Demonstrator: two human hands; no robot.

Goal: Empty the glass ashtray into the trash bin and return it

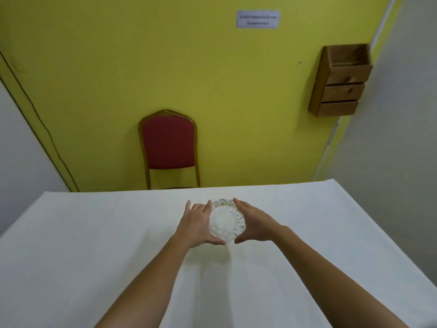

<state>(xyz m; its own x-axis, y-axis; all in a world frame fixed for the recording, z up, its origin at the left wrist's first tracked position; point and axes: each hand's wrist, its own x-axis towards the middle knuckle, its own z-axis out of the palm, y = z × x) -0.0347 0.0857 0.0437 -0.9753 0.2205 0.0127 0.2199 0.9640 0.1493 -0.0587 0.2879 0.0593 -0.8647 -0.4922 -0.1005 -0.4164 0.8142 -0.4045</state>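
Observation:
A clear cut-glass ashtray [226,221] is between my two hands over the white tablecloth [94,233], near the table's far edge. My left hand [198,224] cups its left side, fingers along the rim and thumb under the near edge. My right hand [254,223] cups its right side the same way. The bowl of the ashtray looks clear, with nothing visible inside. Whether it rests on the cloth or is slightly lifted is hard to tell. No trash bin is in view.
A red padded chair [169,145] with a gold frame stands behind the table against the yellow wall. A wooden wall rack [340,81] hangs at the upper right. A black cable [47,133] runs down the wall on the left.

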